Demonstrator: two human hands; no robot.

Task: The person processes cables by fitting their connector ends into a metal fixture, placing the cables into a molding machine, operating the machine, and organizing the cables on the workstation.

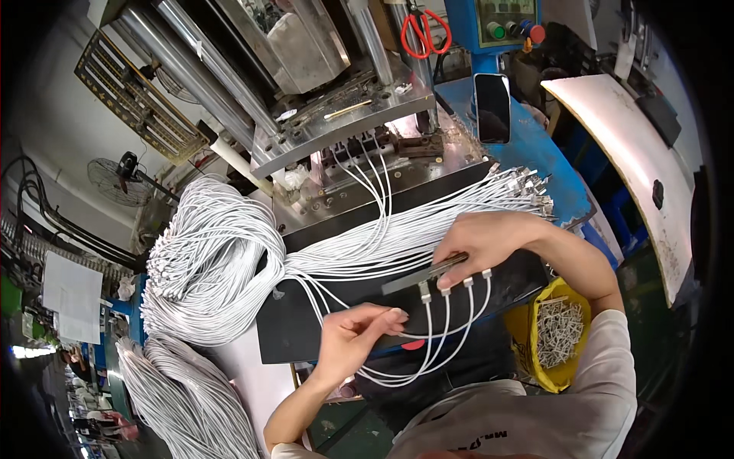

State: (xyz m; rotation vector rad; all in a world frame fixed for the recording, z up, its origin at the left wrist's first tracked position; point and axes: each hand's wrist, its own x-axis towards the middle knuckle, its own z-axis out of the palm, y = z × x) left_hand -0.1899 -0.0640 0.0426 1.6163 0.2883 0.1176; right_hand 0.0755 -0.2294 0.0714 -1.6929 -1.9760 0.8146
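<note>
The person's right hand [483, 239] is holding a flat grey metal bar [413, 281] above a black board [302, 336], its thumb and fingers closing firmly around one end. Four white cables [430, 333] are hanging in loops toward the person's lap, their connector ends sitting in a row along the bar's near side and below the right hand; whether the bar is clasping them cannot be told. The left hand [355, 336] is hovering lower and to the left, thumb and fingertips drawing together beside the looped cables; whether they are pinching one is not clear. Beyond the hands, a long cable bundle [405, 214] is stretching across the board, while a thick white coil [210, 264] is lying to the left. A metal press [344, 126] is standing behind, other cables running into it. On the right, a yellow container [585, 306] is holding small metallic pieces [560, 334].
</note>
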